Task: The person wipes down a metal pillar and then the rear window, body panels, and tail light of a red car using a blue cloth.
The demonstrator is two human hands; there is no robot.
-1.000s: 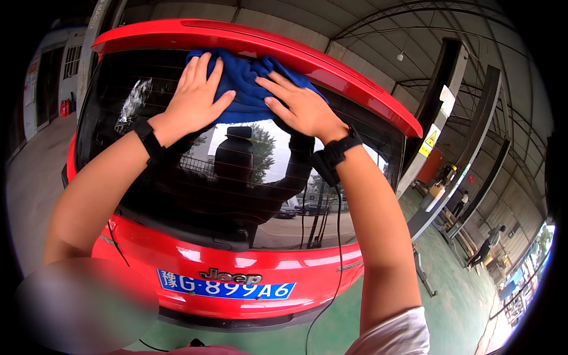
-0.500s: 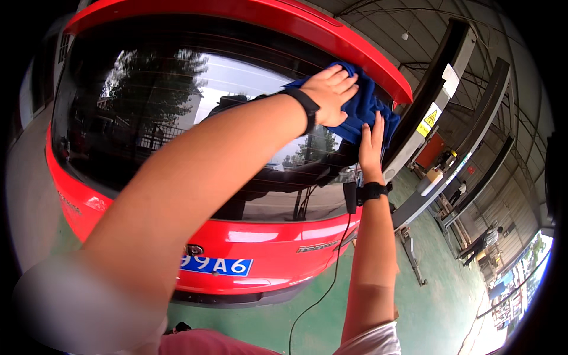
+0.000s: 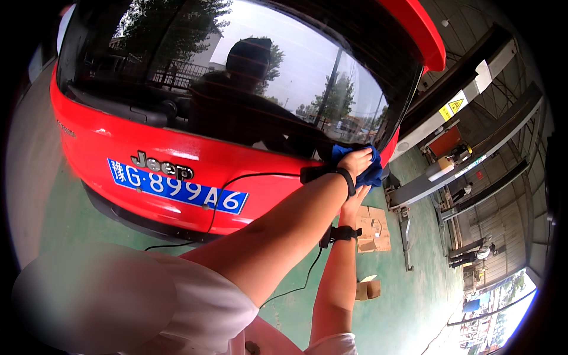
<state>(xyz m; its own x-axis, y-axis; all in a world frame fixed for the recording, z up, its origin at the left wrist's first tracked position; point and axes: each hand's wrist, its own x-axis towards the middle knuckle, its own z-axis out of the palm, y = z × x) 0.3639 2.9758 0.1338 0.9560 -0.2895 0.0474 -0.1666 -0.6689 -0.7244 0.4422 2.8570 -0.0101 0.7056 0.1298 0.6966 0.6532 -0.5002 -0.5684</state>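
A bunched blue cloth [image 3: 371,175] rests against the lower right corner of the red car's rear window [image 3: 307,77], where glass meets red bodywork [image 3: 236,155]. My left hand [image 3: 357,162] presses on the cloth from above with its fingers curled into it. Just below, my right hand [image 3: 354,200] holds the cloth's lower edge, its fingertips partly hidden in the folds. Both wrists wear black bands, and black cables hang from them.
Cardboard boxes [image 3: 374,229] lie on the green floor [image 3: 408,296] to the right of my right arm. Beyond them stand grey lift posts [image 3: 467,171]. Another person [image 3: 478,253] is farther off at the right.
Both hands have moved down along the right side of the window with the cloth. The cloth, spread out before, is now bunched, and the left fingers have curled in.
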